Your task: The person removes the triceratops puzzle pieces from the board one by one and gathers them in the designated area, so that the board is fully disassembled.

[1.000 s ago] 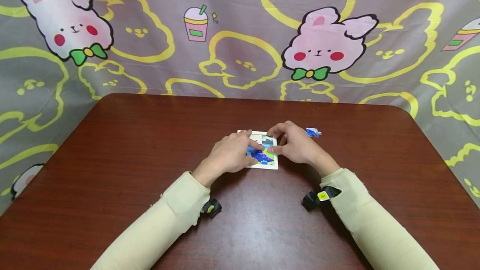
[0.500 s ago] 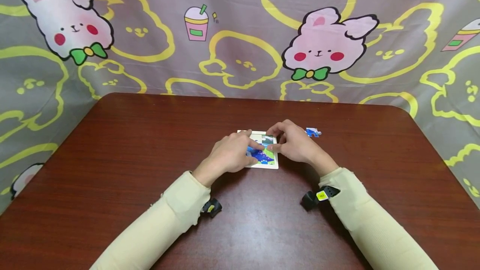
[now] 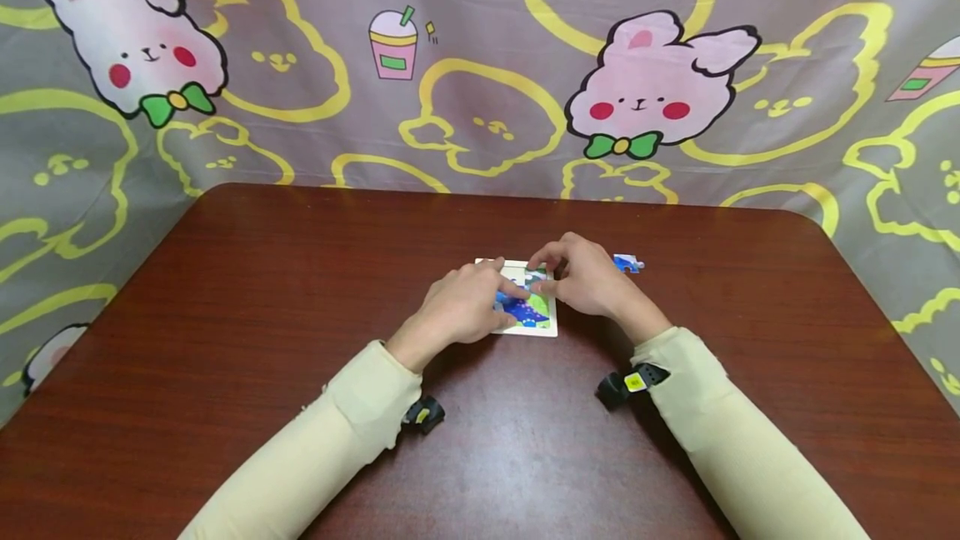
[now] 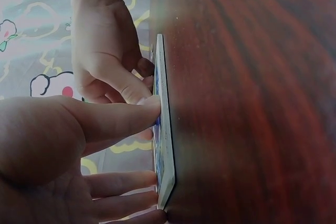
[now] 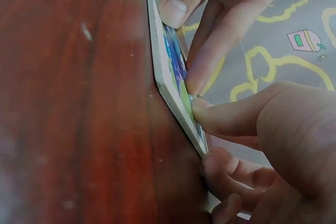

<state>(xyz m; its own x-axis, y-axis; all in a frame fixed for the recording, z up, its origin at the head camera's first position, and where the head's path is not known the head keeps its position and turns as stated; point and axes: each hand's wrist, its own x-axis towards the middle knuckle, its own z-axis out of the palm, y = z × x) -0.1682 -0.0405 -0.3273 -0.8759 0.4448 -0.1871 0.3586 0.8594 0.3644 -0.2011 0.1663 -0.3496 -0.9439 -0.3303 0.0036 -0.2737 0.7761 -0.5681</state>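
Note:
A small jigsaw puzzle in a white tray (image 3: 536, 333) lies on the table, showing blue, purple and green pieces and a pale bare area at its upper left. My left hand (image 3: 467, 302) lies across its left side, fingers extended. The left thumb (image 4: 142, 109) presses near the front edge. At the upper right corner my right hand (image 3: 585, 277) pinches a green and grey puzzle piece (image 3: 536, 276) between thumb and index finger. In the right wrist view the right thumb (image 5: 215, 118) touches the picture surface, while its other fingers curl by the tray's side.
A loose blue puzzle piece (image 3: 628, 263) lies on the table just beyond the right hand. The dark red-brown table (image 3: 262, 340) ends at a patterned cloth curtain (image 3: 480, 40). Both wrists carry black strapped cameras.
My right hand has shifted slightly up and left over the tray's corner, and the green and grey puzzle piece there has turned a little. The left hand stays where it was.

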